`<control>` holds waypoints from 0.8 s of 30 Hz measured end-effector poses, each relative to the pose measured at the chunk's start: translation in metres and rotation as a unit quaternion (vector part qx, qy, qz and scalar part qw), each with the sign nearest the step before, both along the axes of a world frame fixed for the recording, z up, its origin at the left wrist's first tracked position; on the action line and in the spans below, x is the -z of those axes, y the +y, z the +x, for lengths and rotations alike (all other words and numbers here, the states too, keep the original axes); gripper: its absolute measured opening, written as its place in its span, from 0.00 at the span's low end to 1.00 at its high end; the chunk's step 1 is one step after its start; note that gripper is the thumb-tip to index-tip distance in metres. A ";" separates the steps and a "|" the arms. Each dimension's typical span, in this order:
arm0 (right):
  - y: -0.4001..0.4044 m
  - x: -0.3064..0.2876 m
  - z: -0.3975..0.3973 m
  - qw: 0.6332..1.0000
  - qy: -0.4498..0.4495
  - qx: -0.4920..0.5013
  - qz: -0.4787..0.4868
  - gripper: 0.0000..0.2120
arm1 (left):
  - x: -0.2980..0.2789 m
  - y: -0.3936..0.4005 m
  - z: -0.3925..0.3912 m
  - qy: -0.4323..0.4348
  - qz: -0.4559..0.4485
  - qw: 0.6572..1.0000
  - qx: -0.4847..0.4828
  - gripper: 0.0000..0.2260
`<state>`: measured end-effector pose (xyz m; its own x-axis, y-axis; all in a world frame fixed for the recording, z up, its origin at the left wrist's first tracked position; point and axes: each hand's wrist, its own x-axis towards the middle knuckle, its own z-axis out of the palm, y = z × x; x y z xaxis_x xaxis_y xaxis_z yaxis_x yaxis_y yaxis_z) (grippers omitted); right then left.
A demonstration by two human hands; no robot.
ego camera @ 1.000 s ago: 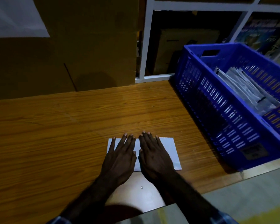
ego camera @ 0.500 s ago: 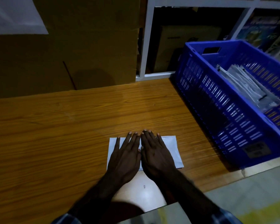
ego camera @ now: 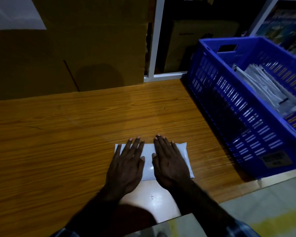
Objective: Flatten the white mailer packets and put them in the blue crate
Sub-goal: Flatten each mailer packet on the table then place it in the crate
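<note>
We have both palms down on the white mailer packet [ego camera: 148, 159], which lies flat on the wooden worktop [ego camera: 61, 134] at about six o'clock, close to the near edge. Our left hand [ego camera: 126, 165] covers its left half and our right hand [ego camera: 171, 165] its right half, with a bare strip of packet showing between the thumbs. The fingers [ego camera: 132, 145] of both hands are straight and spread, grasping nothing; they press flat so that, we judge, the weight goes over a wide area and pushes air and creases out toward the ends. The fingertips reach just past the packet's far edge onto the wood.

The blue crate [ego camera: 229, 106] stands at about two o'clock, well apart from the packet, with its near wall toward us. Several pale packets [ego camera: 263, 88] already lean inside it, so we take this one for a later piece in the run. A large cardboard box [ego camera: 67, 52] stands at eleven o'clock behind the worktop.

The flattening looks nearly done; the lift to the crate is not yet begun.
</note>
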<state>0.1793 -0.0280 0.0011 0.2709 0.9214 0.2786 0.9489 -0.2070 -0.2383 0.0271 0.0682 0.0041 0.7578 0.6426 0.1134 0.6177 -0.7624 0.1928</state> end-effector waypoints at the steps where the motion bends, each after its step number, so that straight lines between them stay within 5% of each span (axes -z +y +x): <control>1: -0.004 0.000 0.006 1.000 -0.001 0.015 -0.009 0.25 | 0.000 0.003 -0.006 -0.003 -0.004 1.000 -0.014 0.25; 10: -0.027 -0.008 0.041 0.993 -0.037 0.086 -0.068 0.29 | 0.000 0.016 -0.030 0.013 -0.002 0.998 -0.057 0.28; 24: -0.006 0.006 -0.015 1.000 0.009 -0.027 0.010 0.24 | 0.000 -0.012 0.013 0.008 0.021 0.999 0.045 0.25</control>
